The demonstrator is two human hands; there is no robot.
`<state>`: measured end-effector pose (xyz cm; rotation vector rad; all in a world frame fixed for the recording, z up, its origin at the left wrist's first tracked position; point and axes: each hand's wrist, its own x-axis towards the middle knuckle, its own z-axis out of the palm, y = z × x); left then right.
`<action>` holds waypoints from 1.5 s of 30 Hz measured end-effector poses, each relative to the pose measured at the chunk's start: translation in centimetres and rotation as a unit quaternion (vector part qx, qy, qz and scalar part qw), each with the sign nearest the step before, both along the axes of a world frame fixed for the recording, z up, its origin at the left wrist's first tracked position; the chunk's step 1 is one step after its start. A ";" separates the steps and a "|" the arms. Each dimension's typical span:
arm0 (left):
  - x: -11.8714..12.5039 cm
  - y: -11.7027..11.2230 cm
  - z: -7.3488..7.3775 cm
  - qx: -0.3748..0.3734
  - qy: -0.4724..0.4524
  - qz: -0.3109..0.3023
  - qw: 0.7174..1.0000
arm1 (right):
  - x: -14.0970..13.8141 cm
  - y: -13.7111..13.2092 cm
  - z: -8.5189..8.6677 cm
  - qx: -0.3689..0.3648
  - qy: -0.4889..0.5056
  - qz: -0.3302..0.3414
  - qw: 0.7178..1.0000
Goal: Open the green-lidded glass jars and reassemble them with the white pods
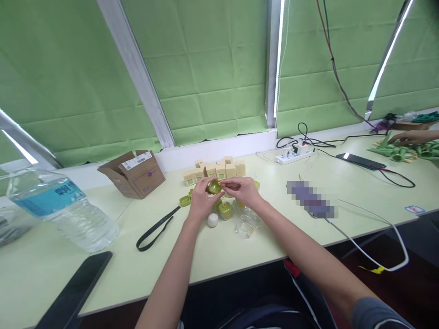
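Between the thumb and fingers of my left hand (200,201) is a small green cap (215,187), its hollow side facing me. My right hand (244,191) pinches at the cap's right edge; what its fingertips hold is too small to make out. Just below my hands stands a clear little jar with a green lid (225,209). A round white piece (212,220) lies left of it, and an uncapped clear container (244,226) lies to the right. More green caps (185,200) sit beside my left hand, and several small cream boxes (230,171) stand behind.
To the left are a brown carton (142,176), a water bottle (68,205), a black strap (151,235) and a dark phone (77,290). A power strip (293,155), cables and another phone (361,161) lie right. Another person's hand (411,137) touches green pieces (394,150) far right.
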<state>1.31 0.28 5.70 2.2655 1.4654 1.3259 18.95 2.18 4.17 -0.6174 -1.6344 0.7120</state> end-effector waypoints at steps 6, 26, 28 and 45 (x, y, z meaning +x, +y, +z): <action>-0.8 -0.4 -0.4 -0.097 -0.080 -0.090 0.988 | 0.3 -0.1 -0.1 0.066 -0.066 -0.046 0.995; 0.1 -0.8 -0.9 -0.077 -0.073 -0.128 0.986 | 0.9 0.7 -0.3 0.064 -0.154 -0.034 0.985; 0.1 -0.9 -0.9 -0.080 -0.076 -0.127 0.986 | 0.9 0.7 -0.4 0.056 -0.150 -0.033 0.987; -0.6 -0.5 -0.9 -0.212 -0.261 -0.194 0.922 | 0.7 1.2 -0.6 0.052 -0.092 0.010 0.994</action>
